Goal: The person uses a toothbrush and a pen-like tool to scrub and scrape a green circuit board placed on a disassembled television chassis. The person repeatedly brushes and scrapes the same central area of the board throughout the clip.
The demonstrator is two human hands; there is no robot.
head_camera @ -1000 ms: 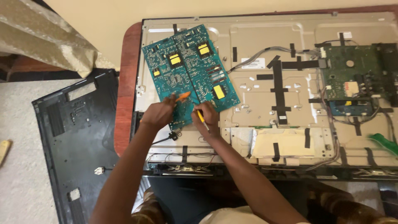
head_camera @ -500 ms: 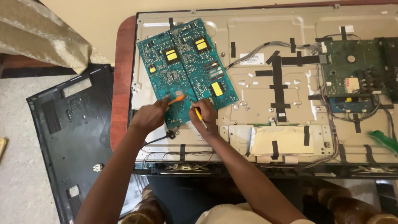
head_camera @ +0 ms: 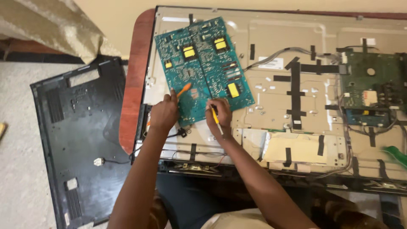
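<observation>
A teal circuit board (head_camera: 203,68) with yellow components lies tilted on the opened back of a flat television (head_camera: 296,55). My left hand (head_camera: 163,112) grips an orange-handled tool (head_camera: 183,90) whose tip rests on the board's lower part. My right hand (head_camera: 219,114) holds a thin yellow-handled tool (head_camera: 216,119) at the board's lower edge. Both hands touch the board's near edge.
A green main board (head_camera: 369,93) with wires sits at the panel's right. Black tape strips (head_camera: 295,91) hold cables on the metal chassis. The black plastic back cover (head_camera: 76,140) lies on the floor at the left. The television rests on a red-brown table (head_camera: 131,85).
The view has shifted slightly, so the panel and board sit a little higher in frame. Both hands stay at the board's lower edge with their tools.
</observation>
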